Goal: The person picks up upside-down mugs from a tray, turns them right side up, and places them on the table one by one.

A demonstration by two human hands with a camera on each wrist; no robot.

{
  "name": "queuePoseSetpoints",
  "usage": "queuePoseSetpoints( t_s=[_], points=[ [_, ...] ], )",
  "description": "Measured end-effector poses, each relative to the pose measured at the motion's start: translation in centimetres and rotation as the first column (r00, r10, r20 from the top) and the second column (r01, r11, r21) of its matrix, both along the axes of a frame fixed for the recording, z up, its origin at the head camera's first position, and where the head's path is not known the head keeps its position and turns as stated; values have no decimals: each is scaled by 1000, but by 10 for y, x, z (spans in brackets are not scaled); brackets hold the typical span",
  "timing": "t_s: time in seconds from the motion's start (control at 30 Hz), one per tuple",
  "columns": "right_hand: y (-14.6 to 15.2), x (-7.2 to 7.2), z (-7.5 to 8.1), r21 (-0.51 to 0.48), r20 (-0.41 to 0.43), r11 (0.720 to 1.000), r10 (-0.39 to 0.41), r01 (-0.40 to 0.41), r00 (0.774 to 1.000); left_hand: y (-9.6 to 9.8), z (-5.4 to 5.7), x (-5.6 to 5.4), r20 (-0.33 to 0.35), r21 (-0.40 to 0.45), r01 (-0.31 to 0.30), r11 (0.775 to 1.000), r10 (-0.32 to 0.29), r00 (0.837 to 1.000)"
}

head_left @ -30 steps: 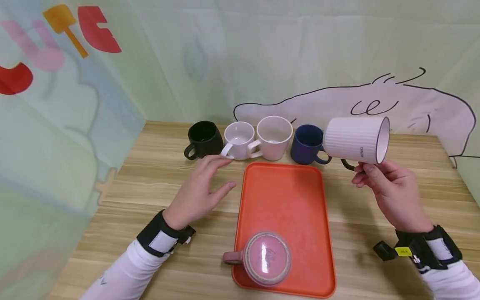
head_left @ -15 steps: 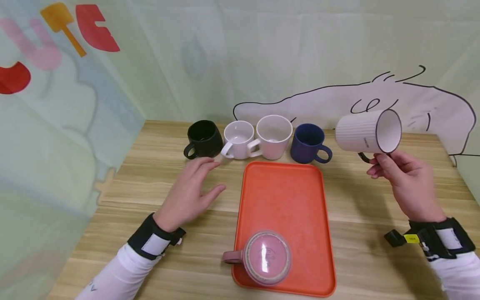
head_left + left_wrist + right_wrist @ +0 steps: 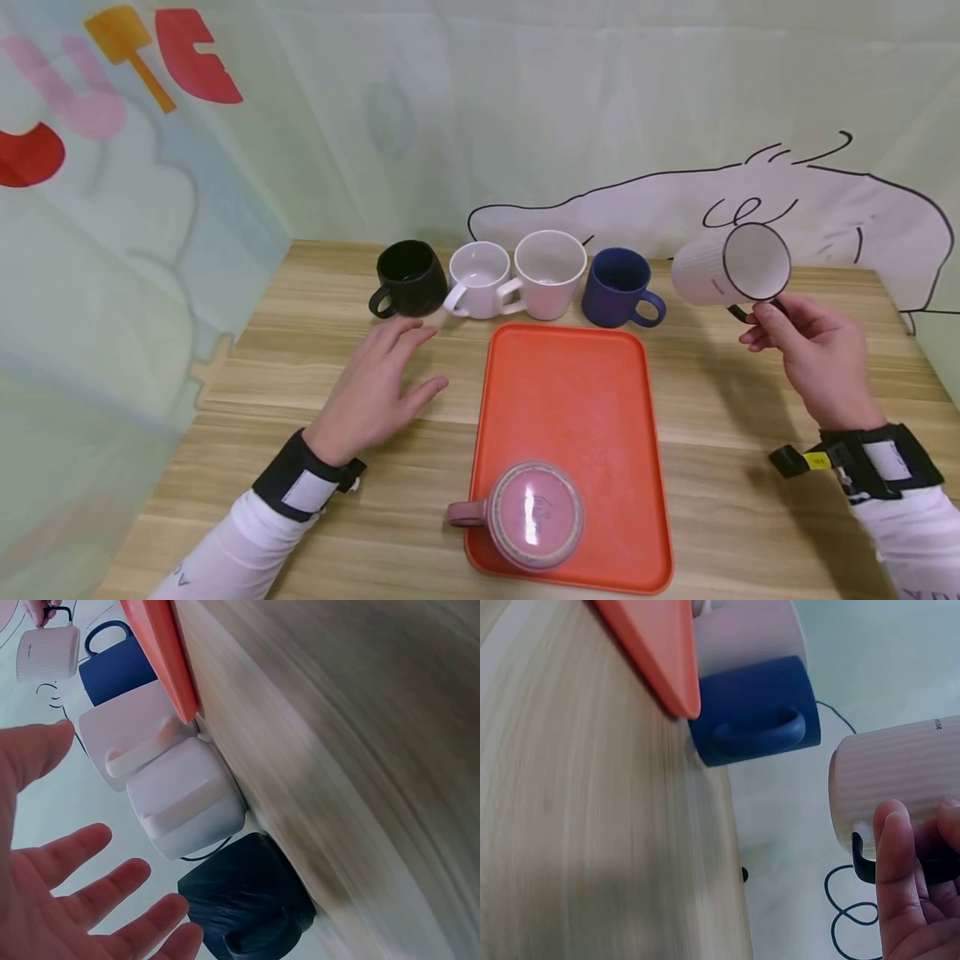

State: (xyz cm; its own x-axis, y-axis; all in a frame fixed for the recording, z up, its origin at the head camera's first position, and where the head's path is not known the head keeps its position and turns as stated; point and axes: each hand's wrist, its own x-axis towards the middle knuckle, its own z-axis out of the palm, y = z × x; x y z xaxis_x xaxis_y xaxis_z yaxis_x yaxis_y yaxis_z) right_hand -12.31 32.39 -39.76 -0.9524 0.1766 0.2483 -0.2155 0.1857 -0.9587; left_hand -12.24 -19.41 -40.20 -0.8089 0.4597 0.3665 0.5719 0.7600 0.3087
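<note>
My right hand (image 3: 821, 358) pinches the black handle of a white ribbed mug (image 3: 701, 271). That mug is held on its side above the table, its dark-rimmed mouth turned toward the right and toward me. In the right wrist view the fingers (image 3: 896, 877) curl about the handle (image 3: 864, 862). My left hand (image 3: 371, 392) hovers left of the orange tray (image 3: 570, 400), fingers spread and relaxed, holding nothing. Closest to it stand a black mug (image 3: 411, 279) and a small white cup (image 3: 477, 279). On the tray's near end a pink mug (image 3: 534, 517) sits upside down, handle pointing left.
Along the back of the wooden table (image 3: 300, 367), a larger white mug (image 3: 550, 275) and a navy blue mug (image 3: 617, 287) complete the upright row with the black and small white ones. A printed cloth (image 3: 525, 108) hangs directly behind the table.
My right hand has carried the white ribbed mug rightward, away from the blue mug, and turned its mouth more toward me. My left hand has drawn back slightly left.
</note>
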Motion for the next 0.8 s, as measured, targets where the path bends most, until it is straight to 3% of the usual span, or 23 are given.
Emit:
queuePoseSetpoints(
  t_s=[0.2,0.4,0.6,0.8],
  points=[
    [2,-6,-5,24,-4,1000,-17,18,1000,-3,-3,1,5,-42,-5,999,5,1000],
    [2,-11,-11,131,9,990,-52,50,999,-5,-7,2,23,-82,-21,996,23,999],
    [1,-14,-13,266,42,961,-92,78,995,-8,-10,5,33,-102,-36,994,39,999],
    [0,-19,-15,276,56,959,-92,73,994,-8,-11,6,69,-122,-50,991,59,996]
  ],
)
